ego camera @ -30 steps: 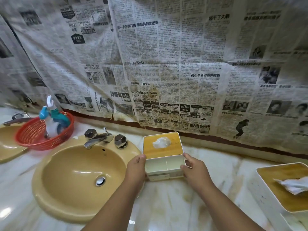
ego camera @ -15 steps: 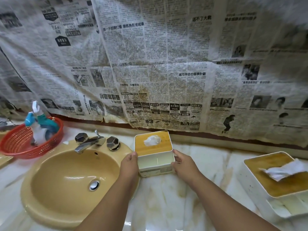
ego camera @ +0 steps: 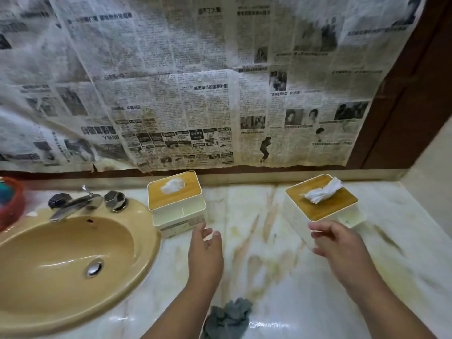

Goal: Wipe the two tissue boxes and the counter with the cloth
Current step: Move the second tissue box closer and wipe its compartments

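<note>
Hands first: left hand (ego camera: 205,250) is open, fingers relaxed, hovering just off the front right corner of the left tissue box (ego camera: 176,199) and holding nothing. Right hand (ego camera: 340,248) is open too, fingers loosely spread, reaching at the near corner of the right tissue box (ego camera: 318,204). Can't tell if the fingertips are actually on the box wall or just in front of it.

Both boxes sit on the counter (ego camera: 256,241) well apart, the left one right beside the sink (ego camera: 61,265) rim, the right one turned at an angle, each with a tissue poking out of its wooden lid. The cloth (ego camera: 228,316) is a grey crumpled lump at the near edge of the counter, between the two forearms, with nobody touching it.

So my read is no wiping is going on at this moment. It looks like a between-boxes step, with the right box about to get handled. The next move probably calls for one hand dropping back for the cloth while the other steadies that box, since it looks light enough to slide on the marble. The counter shows yellowish streaks between the boxes, so that part looks undone as well.
</note>
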